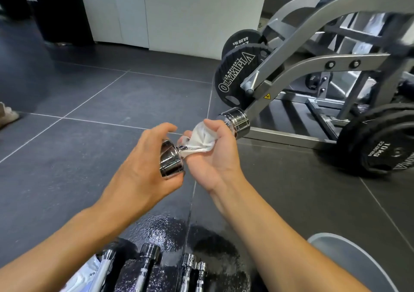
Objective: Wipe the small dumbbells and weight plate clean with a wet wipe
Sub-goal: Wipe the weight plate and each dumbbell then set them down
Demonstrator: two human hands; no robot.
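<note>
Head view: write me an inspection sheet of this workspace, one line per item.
Surface: dark tiled floor, wet patch near the bottom.
Job's things: chrome dumbbell held in the air, white wipe wrapped round its handle; more dumbbells lie on the floor.
Clutter: pale packet beside them; shoe at the left edge.
Hands: left hand grips the dumbbell's near head; right hand curls its fingers round the wipe.
Cables: nothing seen.
Surroundings: grey machine frame carrying black plates; white wall behind.
</note>
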